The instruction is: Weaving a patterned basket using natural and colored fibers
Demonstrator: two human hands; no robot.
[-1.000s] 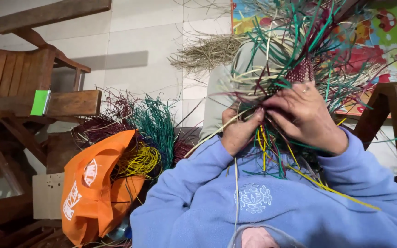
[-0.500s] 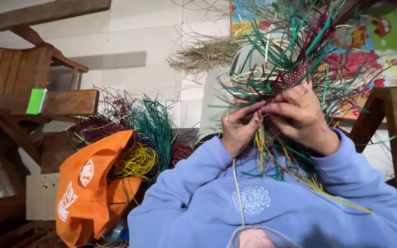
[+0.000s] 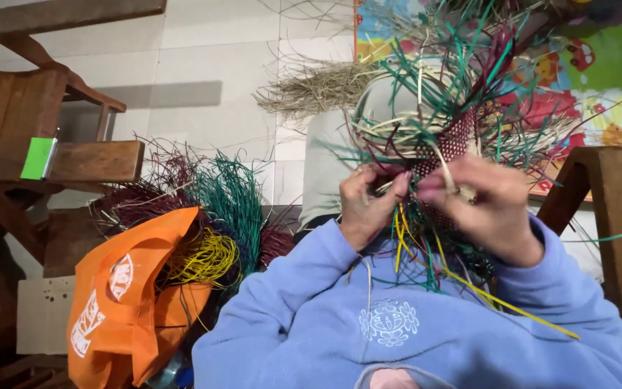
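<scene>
Woven piece [image 3: 449, 140] of coloured straw, held raised before the chest; its upper strands are cut off by the frame, its weave blurred. Left hand [image 3: 368, 209] and right hand [image 3: 487, 205] are pinched on strands beneath it. Left of it, an orange bag [image 3: 120, 302] with white markings, beside straw bundles [image 3: 214, 216].

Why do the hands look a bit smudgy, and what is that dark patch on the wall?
Head view: the right hand is smeared by motion blur, the left hand less so; the orange bag looks sharp; a soft grey shadow lies on the pale wall, beside the wooden chair; lighting is even, with no glare.
</scene>
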